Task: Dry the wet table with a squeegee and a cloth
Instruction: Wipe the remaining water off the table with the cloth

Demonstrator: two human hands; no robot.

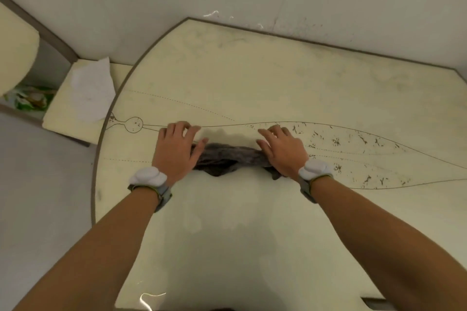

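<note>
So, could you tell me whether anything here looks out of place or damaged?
Dark flecks dot the table beyond the right hand, like chipped or worn surface. A crumpled white paper lies on the side ledge. No squeegee is in view.

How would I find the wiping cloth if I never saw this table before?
Start at the big cream table with thin drawn lines. Near its middle, the left hand and right hand press flat side by side. The cloth is the bunched dark grey strip stretched between them, the only dark, soft thing there.
</note>
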